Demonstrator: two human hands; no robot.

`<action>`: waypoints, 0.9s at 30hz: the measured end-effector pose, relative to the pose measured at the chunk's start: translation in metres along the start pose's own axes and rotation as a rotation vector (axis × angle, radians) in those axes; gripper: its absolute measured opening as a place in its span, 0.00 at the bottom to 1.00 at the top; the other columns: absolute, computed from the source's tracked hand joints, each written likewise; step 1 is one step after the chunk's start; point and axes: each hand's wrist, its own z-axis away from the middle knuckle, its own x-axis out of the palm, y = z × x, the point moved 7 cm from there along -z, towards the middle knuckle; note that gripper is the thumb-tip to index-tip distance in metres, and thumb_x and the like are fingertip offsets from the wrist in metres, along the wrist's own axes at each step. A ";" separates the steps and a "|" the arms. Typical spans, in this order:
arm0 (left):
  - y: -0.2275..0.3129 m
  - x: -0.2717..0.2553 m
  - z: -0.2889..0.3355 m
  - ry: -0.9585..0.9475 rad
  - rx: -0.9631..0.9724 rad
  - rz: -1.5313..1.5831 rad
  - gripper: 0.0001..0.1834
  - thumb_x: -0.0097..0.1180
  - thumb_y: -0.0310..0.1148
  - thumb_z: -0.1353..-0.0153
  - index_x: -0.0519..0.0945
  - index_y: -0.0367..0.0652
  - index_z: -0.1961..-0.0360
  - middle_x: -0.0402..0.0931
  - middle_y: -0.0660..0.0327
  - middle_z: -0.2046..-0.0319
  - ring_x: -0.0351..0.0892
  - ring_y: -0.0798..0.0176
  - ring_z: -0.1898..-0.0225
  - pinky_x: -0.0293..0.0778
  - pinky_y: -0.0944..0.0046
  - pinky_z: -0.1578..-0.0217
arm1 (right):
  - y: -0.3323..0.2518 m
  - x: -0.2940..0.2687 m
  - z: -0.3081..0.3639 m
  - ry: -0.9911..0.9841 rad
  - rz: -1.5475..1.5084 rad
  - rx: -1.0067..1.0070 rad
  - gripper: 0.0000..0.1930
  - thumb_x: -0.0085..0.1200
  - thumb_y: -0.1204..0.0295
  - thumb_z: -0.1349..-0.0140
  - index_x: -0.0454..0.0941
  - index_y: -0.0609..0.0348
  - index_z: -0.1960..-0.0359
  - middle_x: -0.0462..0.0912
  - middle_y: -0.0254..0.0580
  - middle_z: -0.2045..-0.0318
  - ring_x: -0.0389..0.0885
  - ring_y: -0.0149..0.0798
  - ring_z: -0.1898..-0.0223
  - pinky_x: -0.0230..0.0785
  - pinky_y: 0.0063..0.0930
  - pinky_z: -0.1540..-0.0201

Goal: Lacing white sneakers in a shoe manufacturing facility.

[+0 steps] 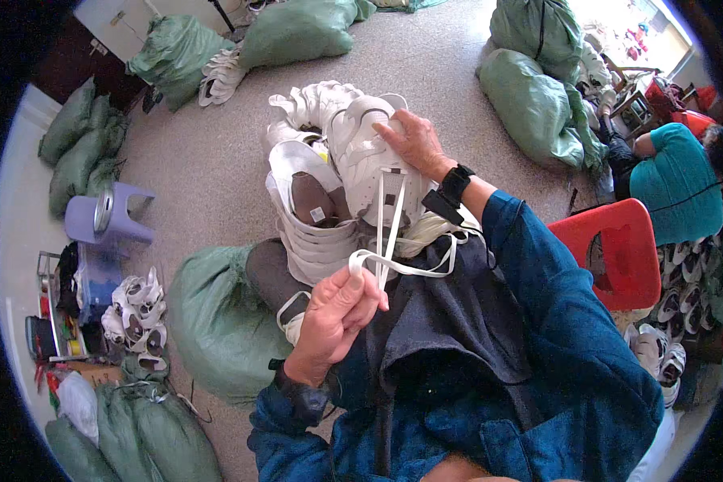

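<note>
White shoe uppers lie in a stack across my lap, with more nested uppers to the left, their dark linings showing. My right hand rests on the top upper, its fingers curled over the far side. A white shoelace runs from the holes at the near end of that upper toward me. My left hand pinches the lace between thumb and fingers and holds it taut, with a loop hanging to the right. A bundle of cream laces lies on my lap below my right wrist.
Full green sacks stand beside my left leg and around the room. To the left is a purple stool; on my right, a red plastic stool. Another person in teal sits at the far right near piled shoes.
</note>
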 end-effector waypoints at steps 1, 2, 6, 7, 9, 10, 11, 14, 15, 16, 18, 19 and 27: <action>0.001 -0.003 -0.003 0.052 -0.005 -0.134 0.17 0.45 0.42 0.24 0.77 0.39 0.64 0.59 0.73 0.84 0.55 0.76 0.83 0.65 0.72 0.69 | 0.003 0.001 -0.002 -0.045 0.019 0.020 0.22 0.60 0.53 0.36 0.79 0.63 0.58 0.84 0.55 0.66 0.85 0.47 0.63 0.76 0.39 0.58; 0.003 -0.006 -0.005 0.104 -0.010 -0.268 0.17 0.44 0.41 0.24 0.77 0.39 0.63 0.61 0.72 0.83 0.56 0.76 0.82 0.62 0.74 0.73 | 0.006 0.002 -0.003 -0.089 0.038 0.041 0.22 0.59 0.53 0.36 0.79 0.63 0.57 0.84 0.55 0.65 0.85 0.46 0.62 0.75 0.38 0.57; 0.017 0.009 -0.007 0.087 0.166 -0.701 0.16 0.43 0.40 0.23 0.78 0.39 0.59 0.66 0.70 0.80 0.62 0.76 0.78 0.59 0.73 0.75 | 0.018 -0.026 0.015 0.051 -0.243 0.071 0.14 0.56 0.65 0.31 0.78 0.62 0.52 0.83 0.45 0.59 0.81 0.37 0.59 0.74 0.31 0.56; 0.018 0.011 -0.007 0.096 0.163 -0.698 0.16 0.43 0.40 0.23 0.78 0.39 0.59 0.66 0.70 0.80 0.62 0.76 0.78 0.59 0.73 0.75 | 0.018 -0.034 0.024 0.042 -0.246 0.074 0.14 0.56 0.65 0.31 0.78 0.62 0.52 0.83 0.45 0.59 0.81 0.37 0.59 0.74 0.31 0.56; 0.024 0.020 -0.009 0.076 0.228 -0.811 0.16 0.43 0.39 0.23 0.78 0.39 0.59 0.67 0.68 0.80 0.65 0.74 0.78 0.61 0.72 0.75 | 0.001 -0.077 0.049 0.310 -0.103 -0.185 0.11 0.56 0.68 0.34 0.77 0.62 0.55 0.81 0.50 0.66 0.82 0.43 0.63 0.75 0.35 0.59; 0.025 0.020 -0.009 0.082 0.219 -0.810 0.16 0.44 0.39 0.23 0.78 0.39 0.59 0.69 0.66 0.80 0.67 0.73 0.77 0.63 0.71 0.74 | 0.004 -0.084 0.064 0.308 -0.106 -0.184 0.11 0.56 0.68 0.34 0.77 0.62 0.55 0.81 0.50 0.66 0.82 0.43 0.63 0.75 0.35 0.59; 0.027 0.020 -0.008 0.085 0.217 -0.813 0.16 0.44 0.39 0.23 0.78 0.39 0.59 0.69 0.66 0.80 0.67 0.73 0.77 0.63 0.71 0.74 | 0.008 -0.074 0.077 0.100 -0.094 -0.115 0.09 0.57 0.71 0.35 0.78 0.62 0.58 0.80 0.49 0.68 0.81 0.43 0.65 0.75 0.36 0.61; 0.033 0.021 -0.012 0.107 0.285 -0.807 0.15 0.44 0.38 0.24 0.78 0.38 0.59 0.71 0.66 0.79 0.69 0.73 0.75 0.65 0.72 0.72 | 0.013 -0.045 0.122 -0.380 -0.050 -0.032 0.09 0.60 0.70 0.39 0.78 0.62 0.62 0.80 0.44 0.67 0.80 0.39 0.65 0.72 0.33 0.63; 0.033 0.022 -0.015 0.097 0.281 -0.814 0.15 0.44 0.38 0.24 0.78 0.38 0.59 0.71 0.66 0.79 0.69 0.73 0.75 0.65 0.72 0.72 | 0.006 -0.034 0.131 -0.503 -0.037 -0.020 0.12 0.63 0.67 0.40 0.76 0.62 0.61 0.79 0.45 0.66 0.80 0.42 0.64 0.72 0.35 0.63; 0.037 0.022 -0.016 0.114 0.303 -0.786 0.15 0.44 0.38 0.24 0.78 0.38 0.60 0.71 0.66 0.78 0.69 0.74 0.75 0.65 0.72 0.72 | 0.000 -0.032 0.128 -0.494 -0.041 -0.019 0.12 0.63 0.67 0.40 0.76 0.62 0.61 0.79 0.45 0.66 0.80 0.42 0.64 0.72 0.35 0.63; 0.042 0.024 -0.021 0.154 0.361 -0.761 0.16 0.44 0.37 0.24 0.79 0.37 0.60 0.72 0.67 0.77 0.69 0.75 0.75 0.65 0.73 0.71 | -0.019 -0.033 0.122 -0.393 0.047 -0.168 0.19 0.66 0.62 0.44 0.72 0.62 0.62 0.76 0.47 0.65 0.78 0.47 0.65 0.71 0.38 0.63; 0.043 0.026 -0.025 0.139 0.362 -0.768 0.16 0.44 0.37 0.24 0.79 0.37 0.60 0.72 0.67 0.77 0.69 0.75 0.75 0.65 0.73 0.71 | -0.014 -0.026 0.119 -0.377 0.049 -0.165 0.19 0.66 0.62 0.44 0.72 0.62 0.62 0.76 0.47 0.65 0.78 0.47 0.65 0.71 0.38 0.63; 0.058 0.018 -0.040 0.183 0.490 -0.658 0.17 0.44 0.38 0.23 0.79 0.36 0.61 0.76 0.63 0.69 0.71 0.74 0.73 0.67 0.72 0.68 | -0.023 -0.001 0.070 -0.337 -0.091 -0.212 0.20 0.69 0.63 0.47 0.68 0.61 0.71 0.72 0.44 0.70 0.72 0.44 0.70 0.67 0.35 0.68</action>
